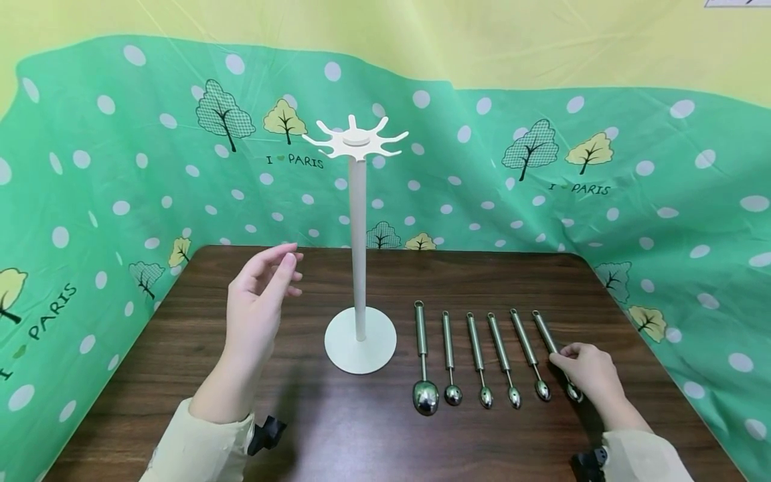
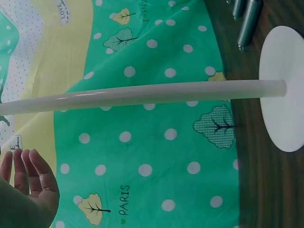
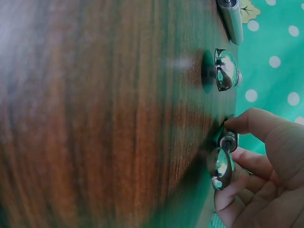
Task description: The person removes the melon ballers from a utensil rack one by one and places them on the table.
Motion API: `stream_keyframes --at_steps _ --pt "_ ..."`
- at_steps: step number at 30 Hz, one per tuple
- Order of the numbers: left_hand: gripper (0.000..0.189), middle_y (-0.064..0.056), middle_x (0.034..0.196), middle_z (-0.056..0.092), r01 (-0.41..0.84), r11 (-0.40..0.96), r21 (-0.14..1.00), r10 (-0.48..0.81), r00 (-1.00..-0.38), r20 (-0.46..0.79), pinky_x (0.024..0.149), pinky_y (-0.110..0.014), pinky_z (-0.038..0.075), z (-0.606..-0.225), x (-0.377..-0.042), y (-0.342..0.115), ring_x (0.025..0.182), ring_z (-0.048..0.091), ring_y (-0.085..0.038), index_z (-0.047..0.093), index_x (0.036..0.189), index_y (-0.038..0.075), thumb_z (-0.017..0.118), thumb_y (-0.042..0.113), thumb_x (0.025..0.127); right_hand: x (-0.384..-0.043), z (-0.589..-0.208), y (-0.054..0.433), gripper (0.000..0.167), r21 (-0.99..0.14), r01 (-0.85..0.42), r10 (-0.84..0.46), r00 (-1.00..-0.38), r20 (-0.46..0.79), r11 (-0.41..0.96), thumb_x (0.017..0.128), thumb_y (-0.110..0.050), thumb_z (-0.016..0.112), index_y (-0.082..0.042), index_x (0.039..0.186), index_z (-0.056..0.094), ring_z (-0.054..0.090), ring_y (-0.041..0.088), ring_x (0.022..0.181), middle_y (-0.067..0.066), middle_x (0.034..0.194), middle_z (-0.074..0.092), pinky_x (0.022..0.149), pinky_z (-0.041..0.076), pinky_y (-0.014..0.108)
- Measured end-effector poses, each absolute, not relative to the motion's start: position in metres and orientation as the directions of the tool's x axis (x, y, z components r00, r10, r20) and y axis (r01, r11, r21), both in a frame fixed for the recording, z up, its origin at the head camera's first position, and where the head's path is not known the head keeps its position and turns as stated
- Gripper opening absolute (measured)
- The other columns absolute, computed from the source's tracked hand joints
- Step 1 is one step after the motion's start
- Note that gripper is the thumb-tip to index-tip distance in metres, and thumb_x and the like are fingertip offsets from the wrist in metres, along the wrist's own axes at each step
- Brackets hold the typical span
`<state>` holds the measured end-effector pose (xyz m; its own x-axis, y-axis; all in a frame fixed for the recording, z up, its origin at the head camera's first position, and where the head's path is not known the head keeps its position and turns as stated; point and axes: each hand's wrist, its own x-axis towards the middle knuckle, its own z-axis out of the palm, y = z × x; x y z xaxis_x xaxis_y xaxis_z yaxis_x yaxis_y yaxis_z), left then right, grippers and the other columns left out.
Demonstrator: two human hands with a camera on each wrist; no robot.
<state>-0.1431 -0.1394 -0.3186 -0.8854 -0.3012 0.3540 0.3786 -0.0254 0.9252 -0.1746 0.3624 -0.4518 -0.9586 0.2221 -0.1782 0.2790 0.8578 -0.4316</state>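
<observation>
My right hand [image 1: 590, 371] pinches the rightmost steel scoop [image 1: 544, 329] low on its handle, between thumb and fingers. In the right wrist view the thumb lies on one side of that scoop, with its shiny bowl [image 3: 222, 168] next to the fingers. Several similar scoops lie in a row to its left, bowls toward me, the largest scoop [image 1: 425, 396] at the left end. Raised above the table, my left hand [image 1: 255, 294] holds nothing, its fingers loosely bent. A white stand [image 1: 358, 234] rises to that hand's right, apart from it.
The stand has a round base [image 1: 343, 351] and a top ring of several hook arms [image 1: 355, 139], with nothing hanging from them. Dark wooden tabletop [image 1: 373, 435] lies under everything. A green dotted cloth [image 1: 446, 167] hangs behind and along the sides.
</observation>
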Motion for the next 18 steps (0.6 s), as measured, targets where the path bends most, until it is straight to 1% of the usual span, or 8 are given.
stream_keyframes --at_steps 3,6,8,12,14,15,18 --pt "0.018 0.002 0.1 0.071 0.349 -0.009 0.937 -0.3 -0.895 0.33 0.067 -0.023 0.056 -0.325 -0.14 -0.142 0.081 0.062 -0.013 0.07 0.113 0.007 0.062 0.011 0.098 -0.176 -0.452 0.362 0.039 -0.425 0.279 0.221 -0.958 -0.181 0.861 0.091 -0.033 0.06 0.005 0.1 0.065 0.057 0.027 0.074 0.019 0.086 0.065 0.059 0.045 0.035" --pt "0.016 0.0 0.1 0.072 0.314 0.004 0.95 -0.297 -0.906 0.301 0.068 -0.023 0.057 -0.333 -0.139 -0.145 0.081 0.063 -0.014 0.07 0.111 0.01 0.062 0.013 0.098 -0.177 -0.452 0.363 0.04 -0.416 0.286 0.224 -0.956 -0.192 0.863 0.09 -0.034 0.061 0.005 0.102 0.064 0.058 0.028 0.075 0.021 0.088 0.065 0.061 0.047 0.038" --pt "0.017 0.002 0.099 0.072 0.295 0.02 0.955 -0.292 -0.912 0.287 0.068 -0.023 0.057 -0.338 -0.137 -0.146 0.081 0.063 -0.014 0.07 0.112 0.009 0.062 0.015 0.098 -0.177 -0.45 0.364 0.044 -0.405 0.297 0.226 -0.95 -0.214 0.865 0.091 -0.037 0.061 0.005 0.105 0.064 0.06 0.031 0.078 0.023 0.092 0.065 0.062 0.048 0.041" --pt "0.021 0.01 0.097 0.072 0.282 0.068 0.957 -0.28 -0.915 0.289 0.069 -0.022 0.057 -0.349 -0.134 -0.15 0.082 0.064 -0.013 0.069 0.115 0.005 0.061 0.015 0.098 -0.176 -0.445 0.366 0.06 -0.37 0.31 0.229 -0.941 -0.248 0.876 0.092 -0.049 0.059 0.005 0.118 0.06 0.063 0.04 0.086 0.031 0.107 0.063 0.065 0.05 0.046" --pt "0.022 0.013 0.096 0.072 0.286 0.103 0.953 -0.277 -0.912 0.303 0.069 -0.022 0.057 -0.355 -0.132 -0.152 0.081 0.064 -0.012 0.069 0.115 0.003 0.061 0.014 0.099 -0.174 -0.441 0.365 0.068 -0.363 0.305 0.235 -0.946 -0.223 0.881 0.093 -0.055 0.057 0.005 0.123 0.058 0.063 0.041 0.086 0.033 0.113 0.062 0.063 0.05 0.045" --pt "0.022 0.014 0.095 0.072 0.289 0.119 0.95 -0.275 -0.91 0.311 0.07 -0.022 0.057 -0.358 -0.132 -0.153 0.081 0.064 -0.011 0.07 0.115 0.004 0.061 0.014 0.099 -0.172 -0.439 0.364 0.069 -0.366 0.296 0.238 -0.952 -0.194 0.883 0.093 -0.056 0.056 0.005 0.125 0.058 0.064 0.039 0.084 0.032 0.114 0.062 0.061 0.05 0.043" --pt "0.021 0.012 0.094 0.07 0.309 0.179 0.934 -0.264 -0.899 0.348 0.069 -0.019 0.054 -0.368 -0.13 -0.155 0.079 0.062 -0.007 0.071 0.115 0.006 0.062 0.012 0.098 -0.168 -0.433 0.355 0.066 -0.398 0.251 0.244 -0.967 -0.069 0.882 0.096 -0.055 0.052 0.004 0.125 0.059 0.063 0.03 0.074 0.026 0.109 0.066 0.054 0.046 0.037"
